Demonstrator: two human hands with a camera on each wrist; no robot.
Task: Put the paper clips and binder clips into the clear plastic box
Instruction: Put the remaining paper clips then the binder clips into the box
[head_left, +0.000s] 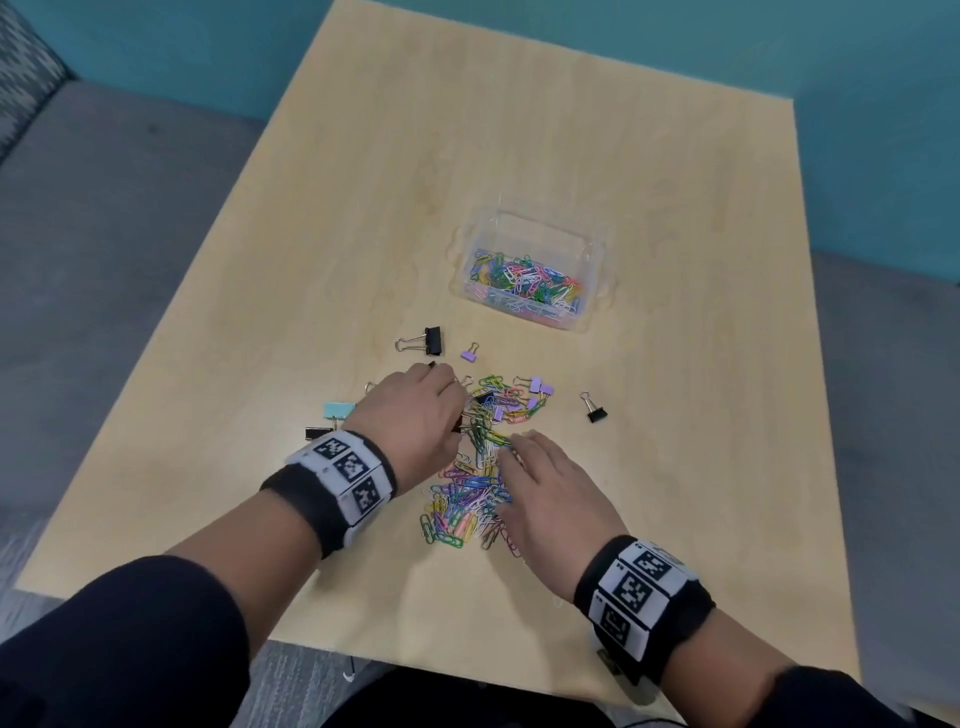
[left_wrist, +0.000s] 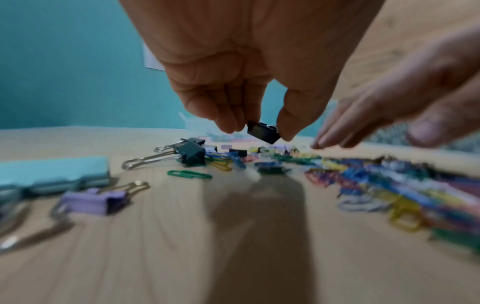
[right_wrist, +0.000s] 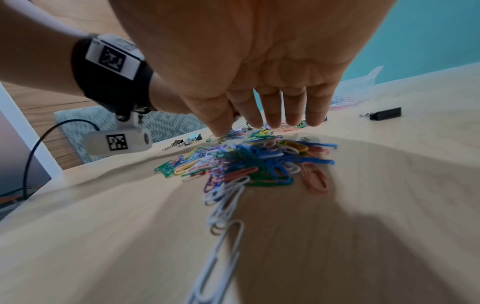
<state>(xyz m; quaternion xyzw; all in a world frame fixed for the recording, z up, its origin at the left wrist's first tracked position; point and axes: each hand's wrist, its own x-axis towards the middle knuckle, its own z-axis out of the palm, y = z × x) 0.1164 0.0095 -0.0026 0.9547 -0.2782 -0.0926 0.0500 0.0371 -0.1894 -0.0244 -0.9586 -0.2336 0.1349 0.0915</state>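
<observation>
The left hand (left_wrist: 249, 67) pinches a small black binder clip (left_wrist: 262, 132) just above the pile (head_left: 475, 483) at lower centre. The right hand (head_left: 550, 486) lies spread on the clips. Lift straight, shaking tangled clips free, then carry to the box (head_left: 589, 249), upper right.

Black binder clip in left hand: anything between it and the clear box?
Nothing visible blocks it. The left hand pinches the small black binder clip above the table. Toward the clear plastic box lie only low items: a lilac binder clip and loose paper clips. The box is open-topped.
</observation>
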